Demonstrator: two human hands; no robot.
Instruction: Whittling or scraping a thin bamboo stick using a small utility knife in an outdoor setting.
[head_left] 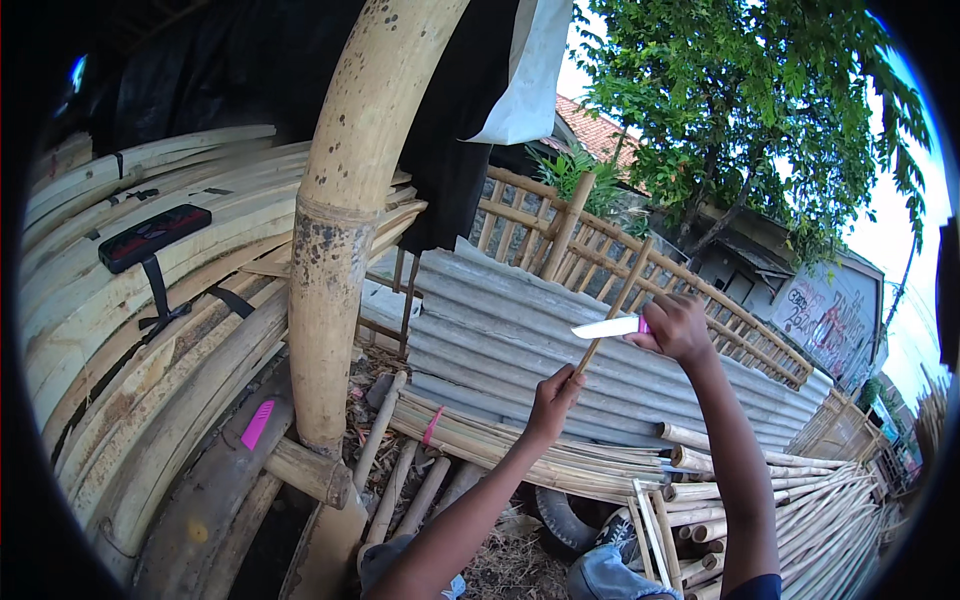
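My left hand [556, 396] is closed around the lower part of a thin bamboo stick [626, 285], which slants up and to the right in front of me. In my right hand [677, 326] is a knife [606, 328] with a pale blade and a pink handle mostly hidden by my fingers. The blade points left and lies across the stick, above my left hand; whether it cuts in cannot be made out. A pink knife sheath [257, 424] rests on the dark log at the left.
A thick bamboo post [335, 230] rises left of my hands. Behind it, a black device [155, 238] lies on stacked split bamboo [90, 330]. Ahead stand a corrugated sheet [500, 335] and a bamboo fence [690, 290]. Bundled poles [800, 520] lie lower right, near a tyre [562, 518].
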